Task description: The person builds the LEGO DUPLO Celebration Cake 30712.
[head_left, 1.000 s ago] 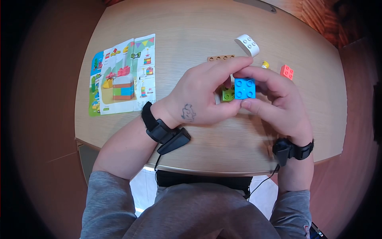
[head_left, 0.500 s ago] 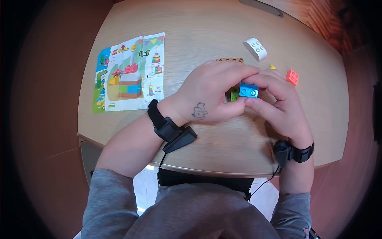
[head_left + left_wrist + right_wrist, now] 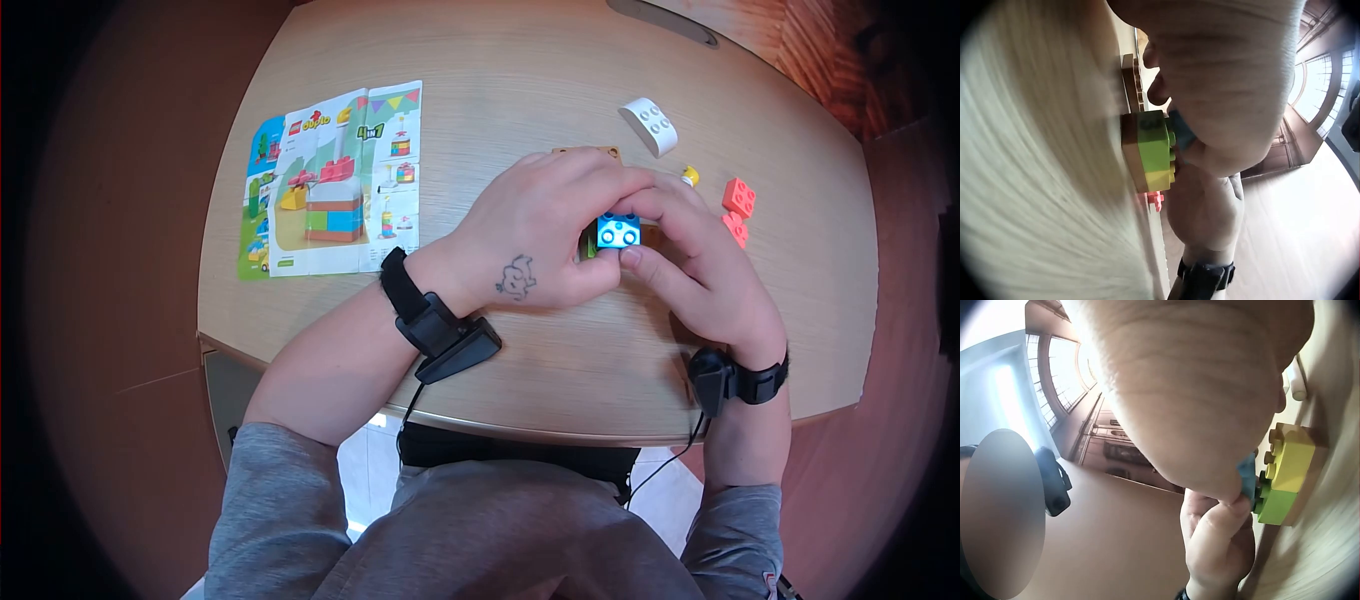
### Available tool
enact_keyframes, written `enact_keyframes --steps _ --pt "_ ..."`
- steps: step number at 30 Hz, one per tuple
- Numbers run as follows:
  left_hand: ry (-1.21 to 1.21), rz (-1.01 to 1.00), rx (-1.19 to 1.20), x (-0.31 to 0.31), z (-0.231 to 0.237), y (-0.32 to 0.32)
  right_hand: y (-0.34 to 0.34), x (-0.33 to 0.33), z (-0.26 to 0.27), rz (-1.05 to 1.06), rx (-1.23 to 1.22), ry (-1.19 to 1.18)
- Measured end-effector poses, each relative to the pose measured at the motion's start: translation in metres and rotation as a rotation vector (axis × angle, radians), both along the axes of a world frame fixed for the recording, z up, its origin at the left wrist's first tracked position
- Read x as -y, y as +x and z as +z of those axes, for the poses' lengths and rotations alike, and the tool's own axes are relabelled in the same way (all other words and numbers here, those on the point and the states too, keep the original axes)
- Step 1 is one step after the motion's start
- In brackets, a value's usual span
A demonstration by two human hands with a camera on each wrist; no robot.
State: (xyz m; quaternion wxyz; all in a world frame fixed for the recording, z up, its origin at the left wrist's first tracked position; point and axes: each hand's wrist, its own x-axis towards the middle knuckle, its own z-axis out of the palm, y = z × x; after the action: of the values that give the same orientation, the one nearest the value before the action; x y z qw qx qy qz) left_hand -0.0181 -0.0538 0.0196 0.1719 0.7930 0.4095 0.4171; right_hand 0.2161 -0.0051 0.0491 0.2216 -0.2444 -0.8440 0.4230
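Between the thumbs and forefingers of both hands sits a blue brick (image 3: 619,230) with round studs. My left hand (image 3: 535,240) pinches it from the left and my right hand (image 3: 715,265) from the right. Close beneath stands a small stack: a green brick (image 3: 1154,142) beside a yellow brick (image 3: 1292,464), both on a brown brick (image 3: 1132,150) on the table. In both wrist views the blue brick is right at the studs of the green one. In the head view the hands hide most of the stack.
Beyond the hands lie another brown brick (image 3: 603,152), a white curved brick (image 3: 650,127) and a small yellow-topped piece (image 3: 690,175). Red bricks (image 3: 740,195) lie to the right. At the left is a picture booklet (image 3: 345,190) on the table (image 3: 480,110).
The blue brick has tilted between the fingers, its studded top turning away from the head camera. Both hands keep hold of it. A second red piece now shows beside the right hand.
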Motion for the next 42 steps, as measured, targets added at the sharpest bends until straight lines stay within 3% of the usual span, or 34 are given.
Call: enact_keyframes --steps 4,19,30,37,42 --pt "-0.050 -0.001 -0.004 0.002 -0.002 -0.001 -0.003 0.003 0.005 -0.005 0.054 0.096" --pt "-0.159 -0.062 -0.004 0.004 0.002 -0.002 0.001 0.001 0.004 0.025 0.037 0.009" --pt "-0.217 0.007 -0.006 0.006 0.000 0.002 0.001 0.001 0.001 -0.015 0.040 0.050" --pt "-0.116 0.010 0.019 0.003 -0.008 0.000 -0.001 -0.001 -0.001 -0.076 0.048 0.192" --pt "-0.165 -0.020 -0.003 0.003 -0.007 0.001 0.000 -0.003 -0.005 -0.093 0.023 0.142"
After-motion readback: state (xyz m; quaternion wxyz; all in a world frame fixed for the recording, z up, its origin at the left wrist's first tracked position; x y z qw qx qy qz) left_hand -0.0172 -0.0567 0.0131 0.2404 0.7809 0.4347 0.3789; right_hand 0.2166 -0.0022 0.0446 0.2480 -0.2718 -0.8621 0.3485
